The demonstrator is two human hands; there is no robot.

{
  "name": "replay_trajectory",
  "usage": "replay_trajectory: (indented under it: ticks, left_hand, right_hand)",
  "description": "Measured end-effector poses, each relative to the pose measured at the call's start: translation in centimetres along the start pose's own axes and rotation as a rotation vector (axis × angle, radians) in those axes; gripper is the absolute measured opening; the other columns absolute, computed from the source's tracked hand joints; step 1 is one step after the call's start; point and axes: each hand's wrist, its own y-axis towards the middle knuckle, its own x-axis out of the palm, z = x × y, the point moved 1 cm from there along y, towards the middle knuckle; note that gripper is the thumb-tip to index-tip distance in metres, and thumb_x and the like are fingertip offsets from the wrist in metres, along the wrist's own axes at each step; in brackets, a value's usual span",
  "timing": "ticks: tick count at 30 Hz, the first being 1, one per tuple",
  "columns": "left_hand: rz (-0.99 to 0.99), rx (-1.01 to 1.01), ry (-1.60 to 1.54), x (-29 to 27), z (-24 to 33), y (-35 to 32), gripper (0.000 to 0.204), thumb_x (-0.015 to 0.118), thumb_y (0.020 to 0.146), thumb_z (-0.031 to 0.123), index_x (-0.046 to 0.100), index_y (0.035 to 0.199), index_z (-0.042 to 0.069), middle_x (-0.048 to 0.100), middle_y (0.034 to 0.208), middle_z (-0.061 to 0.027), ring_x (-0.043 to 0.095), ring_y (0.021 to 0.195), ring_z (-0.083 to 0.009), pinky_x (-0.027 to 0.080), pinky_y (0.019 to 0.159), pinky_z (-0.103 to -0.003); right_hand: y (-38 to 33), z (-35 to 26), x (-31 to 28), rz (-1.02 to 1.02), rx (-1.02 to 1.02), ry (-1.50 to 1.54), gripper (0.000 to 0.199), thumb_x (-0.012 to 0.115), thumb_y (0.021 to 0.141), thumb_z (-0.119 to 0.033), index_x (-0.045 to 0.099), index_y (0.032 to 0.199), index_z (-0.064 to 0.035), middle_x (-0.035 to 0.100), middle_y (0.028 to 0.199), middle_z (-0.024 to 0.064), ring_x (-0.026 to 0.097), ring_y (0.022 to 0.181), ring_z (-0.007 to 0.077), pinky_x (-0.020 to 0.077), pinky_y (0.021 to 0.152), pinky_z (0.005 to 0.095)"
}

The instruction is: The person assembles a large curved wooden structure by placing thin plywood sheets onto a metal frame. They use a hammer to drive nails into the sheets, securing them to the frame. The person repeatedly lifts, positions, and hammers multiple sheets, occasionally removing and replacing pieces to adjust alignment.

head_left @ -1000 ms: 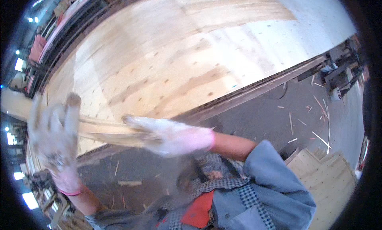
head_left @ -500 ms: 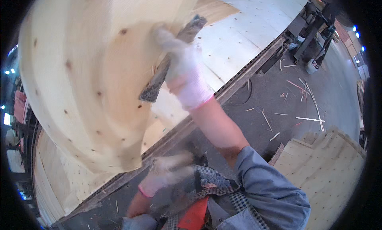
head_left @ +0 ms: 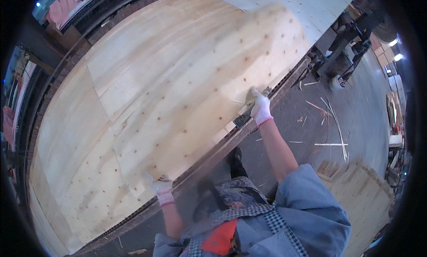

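A large pale wood veneer sheet [head_left: 200,106], dotted with small knots, lies over other veneer on the long table; its far right end is blurred and looks slightly raised. My left hand [head_left: 161,189], in a white glove with a pink cuff, grips the sheet's near edge at its lower part. Farther right along that edge, my gloved right hand [head_left: 261,106] is closed around a dark, rough-looking bar [head_left: 242,120], with the thumb side against the sheet. Part of the bar is hidden by the hand, so its exact kind cannot be made out.
The table's dark edge rail [head_left: 213,154] runs diagonally in front of me. Thin wood offcuts [head_left: 331,144] litter the grey floor at right. Beside me at lower right is a stack of veneer [head_left: 362,199]. A white bucket [head_left: 336,82] stands near machinery at the far right.
The veneer sheet, raised and curved half a second ago, has come down over the table. My right hand has moved down and right with the bar; my left hand has come to the sheet's edge.
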Motion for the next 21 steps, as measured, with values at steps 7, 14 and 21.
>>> replay_trajectory:
  ticks: [7,14,21]
  left_hand:
    - [0.117,0.008,0.167,-2.2,-7.7,2.9,0.05,0.061,0.098,0.046,0.054,0.139,0.018,0.065,0.129,-0.003,0.062,0.116,-0.0214,0.052,0.09,-0.038]
    - [0.052,0.45,1.264,-5.0,-9.5,1.4,0.06,0.059,0.099,0.036,0.042,0.151,0.012,0.055,0.143,-0.0069,0.052,0.131,-0.026,0.044,0.106,-0.042]
    - [0.275,0.079,0.3,-1.0,-8.5,1.9,0.056,0.065,0.093,0.053,0.053,0.143,0.03,0.054,0.143,0.0094,0.051,0.124,-0.0131,0.041,0.097,-0.038]
  right_hand:
    - [12.7,6.9,-10.7,-0.123,0.125,-0.439,0.03,0.067,0.093,-0.009,0.063,0.122,-0.0067,0.069,0.112,0.007,0.067,0.1,0.025,0.0573,0.086,0.0412]
    - [12.5,4.6,-7.6,-0.291,0.466,-0.141,0.029,0.063,0.097,-0.02,0.066,0.123,-0.0069,0.068,0.119,0.0073,0.063,0.113,0.0273,0.0504,0.101,0.0457]
    - [13.4,7.3,-10.4,-0.214,0.319,-0.207,0.027,0.069,0.095,-0.026,0.066,0.12,-0.0157,0.067,0.122,0.0019,0.063,0.114,0.0208,0.0533,0.097,0.042]
